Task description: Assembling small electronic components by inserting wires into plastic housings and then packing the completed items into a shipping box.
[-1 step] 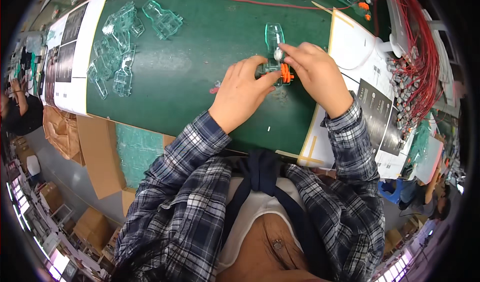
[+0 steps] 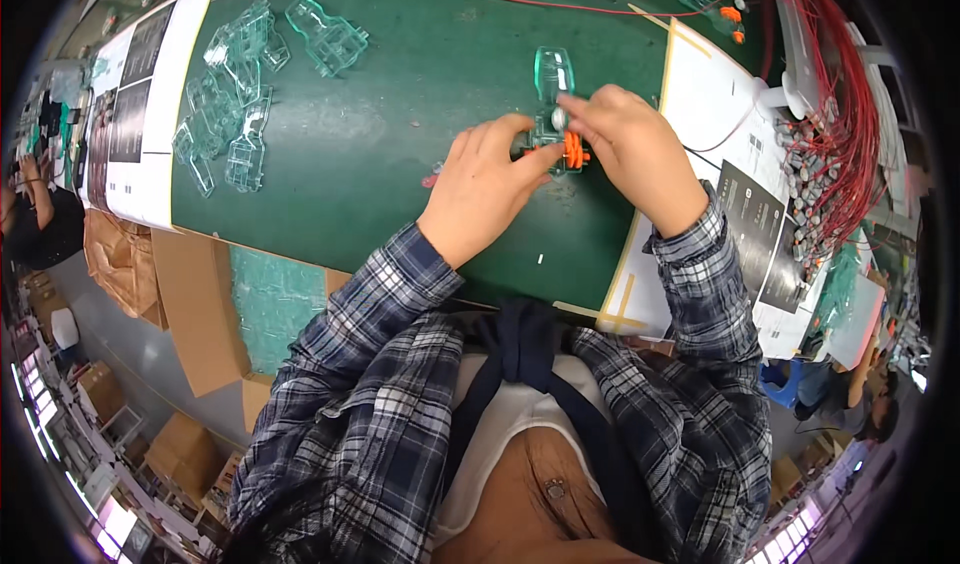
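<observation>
My left hand point(image 2: 487, 174) is closed on the lower end of a clear green plastic casing point(image 2: 553, 64), fingers on its left side and thumb across it. Bright orange ridged parts point(image 2: 574, 151) sit in that end, next to the thumb tip. A small round silvery part point(image 2: 559, 119) lies at the middle of the casing. My right hand point(image 2: 637, 144) is at the casing's right side, with index fingertip and thumb close to the silvery part. The fingertips are slightly smeared, so whether they pinch anything is unclear.
Several clear green casings point(image 2: 238, 74) lie at the left of the green table point(image 2: 400, 94). At the right hang red wires point(image 2: 845, 114) with small silvery motors point(image 2: 810, 179). A casing with orange parts point(image 2: 728, 14) lies far right. An open cardboard box point(image 2: 200, 304) stands below left.
The right index finger has shifted slightly at the silvery part. The left hand keeps its hold, and the whole view has moved very little.
</observation>
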Demonstrator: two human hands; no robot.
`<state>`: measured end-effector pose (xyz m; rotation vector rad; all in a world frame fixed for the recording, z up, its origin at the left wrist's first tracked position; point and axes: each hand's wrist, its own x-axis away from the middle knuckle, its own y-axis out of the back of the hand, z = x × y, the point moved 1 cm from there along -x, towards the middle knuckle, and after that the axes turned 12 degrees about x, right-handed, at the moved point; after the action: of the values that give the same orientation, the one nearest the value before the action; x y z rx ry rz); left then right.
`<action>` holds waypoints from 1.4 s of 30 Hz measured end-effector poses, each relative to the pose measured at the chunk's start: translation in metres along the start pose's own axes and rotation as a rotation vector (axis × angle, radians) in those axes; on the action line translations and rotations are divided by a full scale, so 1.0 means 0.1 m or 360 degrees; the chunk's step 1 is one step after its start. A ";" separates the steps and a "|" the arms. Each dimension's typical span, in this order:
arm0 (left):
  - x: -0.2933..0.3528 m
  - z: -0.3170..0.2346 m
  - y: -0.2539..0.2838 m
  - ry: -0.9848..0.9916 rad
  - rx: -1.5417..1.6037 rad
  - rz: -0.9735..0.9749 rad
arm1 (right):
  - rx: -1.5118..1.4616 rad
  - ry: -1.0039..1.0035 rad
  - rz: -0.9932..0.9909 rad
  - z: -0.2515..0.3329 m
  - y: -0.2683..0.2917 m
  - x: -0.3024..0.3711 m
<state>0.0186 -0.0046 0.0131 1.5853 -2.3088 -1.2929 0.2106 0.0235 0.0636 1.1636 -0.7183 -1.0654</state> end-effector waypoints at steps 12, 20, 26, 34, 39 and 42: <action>-0.04 0.10 0.07 -0.0125 -0.0008 0.0024 | 0.0206 0.0225 0.0031 0.11 0.07 -0.28; -0.11 0.23 0.11 -0.0497 -0.0467 0.0258 | 0.0262 -0.0165 -0.0232 0.00 0.08 0.26; -0.09 0.17 0.01 -0.0425 -0.0333 0.0124 | 0.0327 -0.0132 -0.0186 0.48 -0.31 0.63; -0.08 0.17 -0.02 -0.0357 -0.0273 0.0129 | 0.0133 -0.0398 -0.0230 0.33 -0.17 0.50; -0.10 0.20 -0.01 -0.0354 -0.0260 0.0136 | 0.0040 -0.0355 -0.0273 0.37 -0.23 0.35; -0.12 0.22 -0.02 -0.0363 -0.0248 0.0133 | -0.0021 -0.0296 -0.0341 0.37 -0.34 0.41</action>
<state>0.0156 0.0173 0.0022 1.3425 -2.3002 -1.6642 0.1834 -0.0296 0.0380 1.1583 -0.7406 -1.3703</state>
